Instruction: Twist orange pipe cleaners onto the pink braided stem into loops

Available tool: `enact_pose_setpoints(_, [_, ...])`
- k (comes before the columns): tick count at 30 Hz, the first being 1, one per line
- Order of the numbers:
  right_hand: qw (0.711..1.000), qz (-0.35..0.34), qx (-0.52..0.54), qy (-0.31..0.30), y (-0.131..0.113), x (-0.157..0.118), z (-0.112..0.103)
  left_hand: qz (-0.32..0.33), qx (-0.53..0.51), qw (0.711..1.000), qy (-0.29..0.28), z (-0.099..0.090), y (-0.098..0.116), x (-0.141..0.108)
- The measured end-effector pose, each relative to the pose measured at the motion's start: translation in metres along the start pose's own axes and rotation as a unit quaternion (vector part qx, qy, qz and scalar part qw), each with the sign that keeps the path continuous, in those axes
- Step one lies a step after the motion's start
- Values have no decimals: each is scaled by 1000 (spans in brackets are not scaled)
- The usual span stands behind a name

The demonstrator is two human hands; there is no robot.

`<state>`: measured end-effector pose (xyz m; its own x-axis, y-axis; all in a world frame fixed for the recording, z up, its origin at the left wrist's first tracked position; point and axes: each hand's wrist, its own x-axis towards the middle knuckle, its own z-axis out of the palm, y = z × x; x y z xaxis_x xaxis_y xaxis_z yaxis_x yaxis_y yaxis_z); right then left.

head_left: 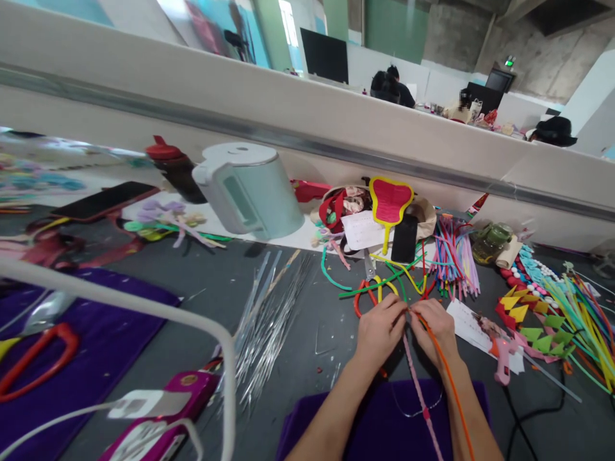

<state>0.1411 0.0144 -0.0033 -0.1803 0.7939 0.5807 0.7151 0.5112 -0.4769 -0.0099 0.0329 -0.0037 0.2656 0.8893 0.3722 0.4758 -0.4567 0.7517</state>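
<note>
My left hand [382,328] and my right hand [436,328] meet above the dark table, fingertips pinched close together. An orange pipe cleaner [449,378] comes out of my right fingers and runs down along that forearm. From between the hands a long pink wrapped strand [417,378], with a brighter pink band on it, hangs toward me; its upper end is hidden by my left fingers. Just beyond the fingertips lie green pipe cleaners [358,292] and scissors with red and yellow handles [365,298]. Under my wrists is a purple cloth [375,422] with a thin wire loop on it.
Silvery wires [276,326] lie left of my hands. Behind stand a pale blue kettle [262,189], a red-lidded bottle [175,166] and a red-yellow fan shape [391,202]. At right are bundled pipe cleaners [454,256] and a pink glue gun [504,358]. A white tube [225,358] crosses front left.
</note>
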Motion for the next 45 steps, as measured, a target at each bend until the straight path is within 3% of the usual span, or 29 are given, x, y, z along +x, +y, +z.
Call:
enact_pose_setpoints(5, [997, 49, 51, 29, 3, 1, -3, -58, -133, 989, 28, 3, -11, 5])
enact_pose_setpoints(9, [994, 77, 72, 26, 5, 1, -3, -95, -175, 980, 8, 2, -16, 8])
enact_pose_setpoints(22, [982, 149, 113, 17, 5, -3, -2, -59, -174, 983, -26, 1, -12, 8])
enact_pose_setpoints(31, [971, 179, 160, 8, -2, 2, -10, -41, -175, 984, 7, 4, 1, 5])
enact_pose_setpoints(36, [966, 186, 181, 18, -4, 2, -11, 3, -144, 990, 2, 6, 2, 3])
enact_pose_setpoints(39, [945, 203, 252, 54, -3, 3, -14, 6, -146, 989, -8, 3, 4, 3])
enact_pose_setpoints(43, [872, 241, 415, 99, 4, 4, -17, -7, -187, 982, -20, 0, 6, 4])
enact_pose_setpoints(45, [859, 241, 437, 115, 8, 3, -18, -13, -206, 978, -28, -1, 7, 4])
